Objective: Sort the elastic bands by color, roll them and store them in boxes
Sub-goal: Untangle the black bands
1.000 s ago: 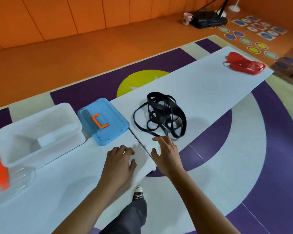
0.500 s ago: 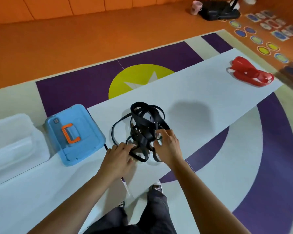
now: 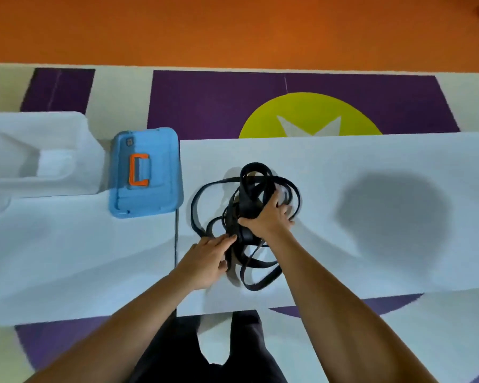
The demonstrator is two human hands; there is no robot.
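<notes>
Fingers (image 3: pixel 277 201) of the right hand (image 3: pixel 268 221) were curled round a gathered bunch of the black elastic bands (image 3: pixel 247 186), with the thumb closed on it from the near side. Fingers (image 3: pixel 224 241) of the left hand (image 3: pixel 205 259) lay straight and close together, pressing the loose loops at seven o'clock of the tangle.

The bands lay in one heap on the white tabletop (image 3: pixel 343 156), slightly left of centre. Several loops spilled outward toward nine and six o'clock. All visible bands were black; no other colour was seen.

The bands were flat, narrow, matt straps forming closed loops. They appeared limp and light, sagging under their own weight. In the inspector's judgement they will stretch rather than slide free and will snag on one another. A single strap should therefore be taken at an outer loop, not at the knotted middle. No fragility was expected.

A blue lid (image 3: pixel 145 172) of smooth moulded plastic, with rounded corners and an orange handle (image 3: pixel 138 170), lay at ten o'clock of the heap. A clear box (image 3: pixel 91 150), rigid and translucent, stood just beyond it at nine o'clock. A soft grey shadow (image 3: pixel 393 211) fell at three o'clock. A purple, cream and yellow mat (image 3: pixel 219 100) showed at twelve o'clock.
</notes>
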